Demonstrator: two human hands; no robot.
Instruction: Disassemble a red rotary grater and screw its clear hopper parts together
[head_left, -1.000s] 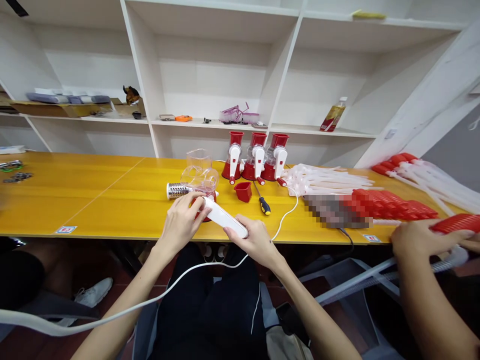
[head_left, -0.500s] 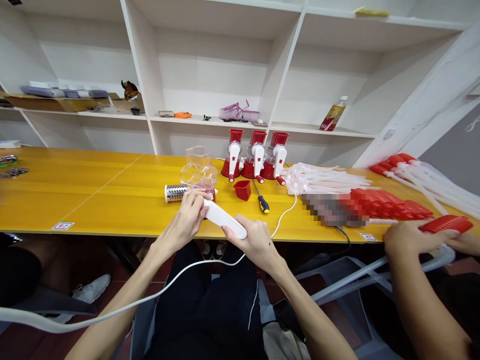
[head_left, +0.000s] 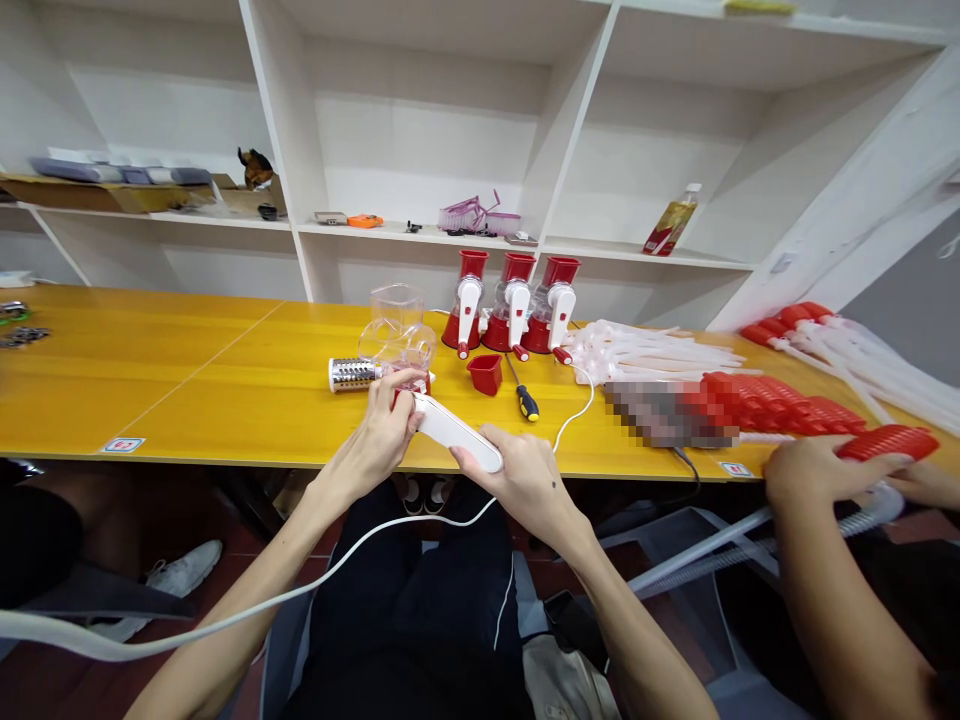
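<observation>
Both hands are still grasping the elongated white part, which is shifting slightly rightward above the front of the worktop; handling is continuing without release. The left hand is pinching the far end; the right hand is gripping the near end. The part is appearing smooth, plastic and round-ended. Beyond, a perforated metal drum is lying beside a transparent housing.

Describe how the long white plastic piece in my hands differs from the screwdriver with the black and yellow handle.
The long white plastic piece is held between the left hand and right hand; the black-and-yellow-handled screwdriver lies on the glossy yellow table. The white piece shows one colour; the screwdriver's handle shows two. The white piece is broad, while the screwdriver has a thin shaft. Both are elongated.
</observation>
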